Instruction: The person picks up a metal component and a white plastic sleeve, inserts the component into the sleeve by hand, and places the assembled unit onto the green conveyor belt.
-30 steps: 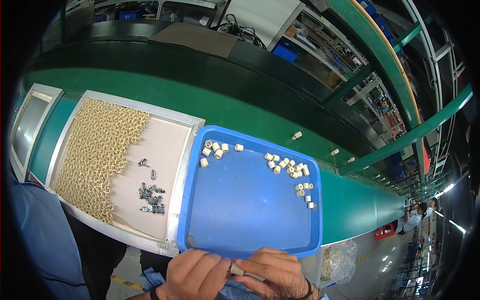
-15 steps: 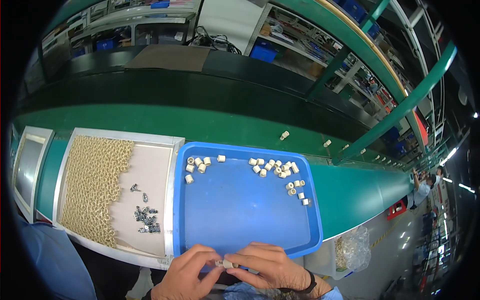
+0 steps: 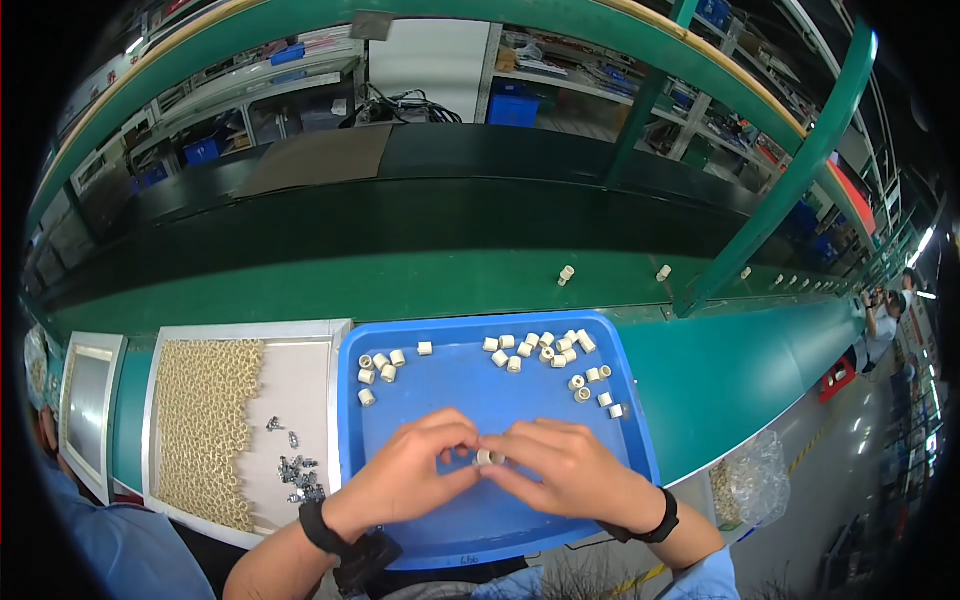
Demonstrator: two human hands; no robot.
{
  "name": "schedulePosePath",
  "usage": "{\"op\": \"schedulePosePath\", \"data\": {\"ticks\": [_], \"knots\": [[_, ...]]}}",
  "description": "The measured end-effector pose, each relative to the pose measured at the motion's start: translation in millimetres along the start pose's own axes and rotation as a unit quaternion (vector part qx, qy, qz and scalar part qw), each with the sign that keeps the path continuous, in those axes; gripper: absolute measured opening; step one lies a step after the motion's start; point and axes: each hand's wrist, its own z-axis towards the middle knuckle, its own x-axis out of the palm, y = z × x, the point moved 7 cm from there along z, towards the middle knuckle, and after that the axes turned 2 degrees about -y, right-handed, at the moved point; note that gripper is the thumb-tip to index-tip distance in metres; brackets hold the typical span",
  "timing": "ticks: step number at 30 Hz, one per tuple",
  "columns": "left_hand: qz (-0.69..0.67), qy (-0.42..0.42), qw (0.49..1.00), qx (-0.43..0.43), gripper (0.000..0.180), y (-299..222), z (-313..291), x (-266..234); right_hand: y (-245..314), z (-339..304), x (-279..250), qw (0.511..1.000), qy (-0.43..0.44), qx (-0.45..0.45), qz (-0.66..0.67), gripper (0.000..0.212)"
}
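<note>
Over the near half of a blue tray (image 3: 346,430), my two hands meet at a small cream cylindrical piece (image 3: 488,457). Its open round end shows between the fingertips. My right hand (image 3: 570,468) grips the piece between thumb and fingers. My left hand (image 3: 425,470) is pinched closed against its left side; whatever those fingertips hold is hidden. More cream cylinders (image 3: 558,361) lie loose in the tray's far right part, and a smaller group (image 3: 388,373) lies at its far left. Some show an open end, others lie on their sides.
Left of the tray, a metal-edged board (image 3: 338,345) carries packed cream rings (image 3: 205,430) and loose silver metal fittings (image 3: 300,472). Cream pieces (image 3: 567,273) stand along the green ledge. A green post (image 3: 775,190) rises at right, above a plastic bag (image 3: 755,475). Another person (image 3: 880,325) sits far right.
Both hands have moved from the tray's near edge to over its inside, with the cream piece still between them. The head view has shifted, so more of both forearms shows.
</note>
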Motion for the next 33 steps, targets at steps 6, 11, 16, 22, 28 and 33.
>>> {"op": "schedulePosePath", "data": {"ticks": [6, 11, 16, 22, 28, 33], "knots": [[-0.082, 0.088, 0.987, -0.104, 0.022, 37, 51, 5, -46, 17, -13, 1.0, -0.005, -0.001, -0.006, 0.027], [-0.201, 0.106, 0.964, -0.136, 0.02, 45, 87, 7, -72, 29, -22, 1.0, 0.001, -0.002, -0.021, 0.028], [-0.131, 0.143, 0.971, -0.14, 0.02, 71, 125, 1, -114, 41, -24, 0.996, 0.039, 0.08, -0.001, 0.038], [0.022, 0.06, 0.997, -0.049, 0.024, 81, 183, -28, -137, 45, -54, 0.984, -0.002, 0.179, -0.027, 0.048], [0.084, 0.024, 0.989, -0.115, 0.027, 155, 238, -51, -144, 26, -56, 0.979, 0.005, 0.204, -0.019, 0.05], [0.197, 0.04, 0.972, -0.117, 0.032, 185, 258, -52, -143, 17, -50, 0.978, 0.018, 0.209, -0.02, 0.049]]}}
